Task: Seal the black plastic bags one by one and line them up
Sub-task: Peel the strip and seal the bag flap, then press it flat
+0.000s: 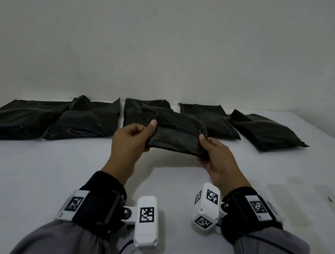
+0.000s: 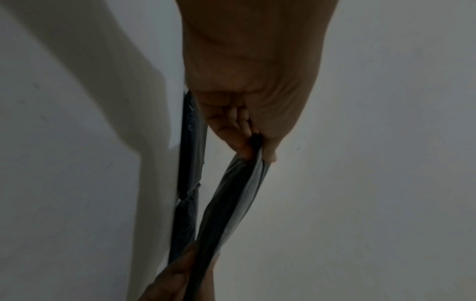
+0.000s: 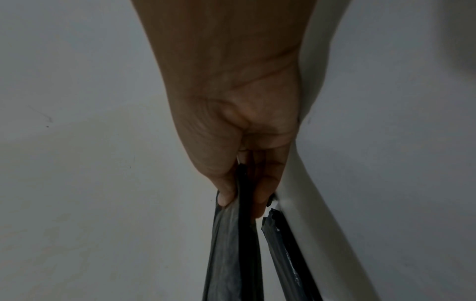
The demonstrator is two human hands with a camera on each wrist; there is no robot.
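I hold a black plastic bag [image 1: 177, 134] up above the white table [image 1: 27, 171], stretched between both hands. My left hand [image 1: 137, 137] pinches its left end with the thumb on top, and my right hand [image 1: 212, 152] pinches its right end. The left wrist view looks along the held bag [image 2: 231, 203] edge-on from my left hand [image 2: 247, 130]. In the right wrist view my right hand [image 3: 242, 183] grips the bag [image 3: 231, 254] the same way. Several other black bags [image 1: 85, 119] lie in a row along the wall behind it.
The row of bags runs from the far left bag [image 1: 12, 120] to the far right bag [image 1: 266, 133], right against the white wall [image 1: 174, 41]. White wrist cameras and grey sleeves fill the near foreground. The table's right edge runs back at the far right.
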